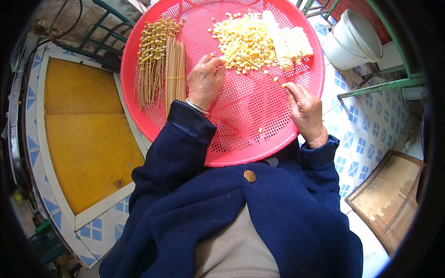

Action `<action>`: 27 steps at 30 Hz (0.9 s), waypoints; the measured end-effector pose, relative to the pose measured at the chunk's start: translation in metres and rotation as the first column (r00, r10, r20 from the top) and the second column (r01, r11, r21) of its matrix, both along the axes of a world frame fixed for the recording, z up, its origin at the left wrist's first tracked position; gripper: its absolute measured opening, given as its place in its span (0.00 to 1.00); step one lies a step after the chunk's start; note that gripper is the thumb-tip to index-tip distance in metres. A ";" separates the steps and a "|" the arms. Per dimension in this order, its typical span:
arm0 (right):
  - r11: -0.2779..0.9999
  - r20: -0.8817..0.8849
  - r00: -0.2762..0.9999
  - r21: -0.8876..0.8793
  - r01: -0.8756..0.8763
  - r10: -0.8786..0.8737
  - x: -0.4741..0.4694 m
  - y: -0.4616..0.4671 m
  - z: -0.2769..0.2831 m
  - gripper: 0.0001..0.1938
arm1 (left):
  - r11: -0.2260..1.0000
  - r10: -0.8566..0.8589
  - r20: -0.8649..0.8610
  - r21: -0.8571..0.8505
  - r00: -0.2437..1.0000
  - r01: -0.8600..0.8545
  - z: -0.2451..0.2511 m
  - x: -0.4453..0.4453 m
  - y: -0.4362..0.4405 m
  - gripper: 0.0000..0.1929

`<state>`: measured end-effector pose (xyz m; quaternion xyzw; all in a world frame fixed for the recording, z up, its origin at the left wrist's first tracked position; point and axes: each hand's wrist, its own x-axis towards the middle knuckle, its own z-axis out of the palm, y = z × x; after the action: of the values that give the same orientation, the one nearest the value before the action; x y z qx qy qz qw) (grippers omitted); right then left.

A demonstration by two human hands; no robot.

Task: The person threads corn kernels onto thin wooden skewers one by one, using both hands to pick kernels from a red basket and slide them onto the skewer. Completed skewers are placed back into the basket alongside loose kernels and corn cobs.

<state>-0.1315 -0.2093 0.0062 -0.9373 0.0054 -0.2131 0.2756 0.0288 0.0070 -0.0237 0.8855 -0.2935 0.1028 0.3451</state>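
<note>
My right hand (306, 109) pinches a thin wooden skewer (253, 64) near its lower end. Several yellow corn kernels are spaced along that end, by my fingertips. The skewer's other end reaches over a heap of loose corn kernels (243, 38). At the heap's left edge is my left hand (207, 78), fingers bent together; whether a kernel is between them is hidden. Left of it, a bundle of bare skewers (175, 62) is bound with a yellow band. Beside that lie skewers threaded with kernels (152, 43). Everything rests in a red plastic sieve basket (240, 114).
Stripped corncobs (293, 43) lie right of the heap, inside the basket. A lidded white bucket (351, 41) stands on the tiled floor near a green metal frame (386, 83). Leftward is a yellow panel (87, 135) with a white border. A wooden board (389, 194) lies lower right.
</note>
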 end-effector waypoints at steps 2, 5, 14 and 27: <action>1.000 -0.002 1.000 0.000 0.005 -0.005 0.000 0.000 0.000 0.09 | 0.994 0.015 -0.007 0.108 1.000 -0.014 0.000 -0.003 -0.002 0.07; 1.000 0.000 1.000 -0.008 -0.004 0.004 0.000 0.000 0.000 0.09 | 0.987 -0.012 0.047 0.159 0.999 0.005 0.000 -0.003 -0.006 0.10; 1.000 0.022 1.000 0.010 -0.013 0.013 0.000 0.000 -0.001 0.09 | 0.986 -0.060 0.093 0.162 0.994 0.044 -0.011 0.001 -0.016 0.06; 0.998 0.034 0.997 0.007 -0.064 0.064 0.002 0.000 0.002 0.08 | 0.543 -0.640 -0.679 -0.731 0.361 -0.414 0.007 0.009 0.003 0.07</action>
<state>-0.1299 -0.2093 0.0083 -0.9321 -0.0284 -0.2199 0.2863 0.0379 0.0097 -0.0163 0.4702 -0.0313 -0.3161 0.8234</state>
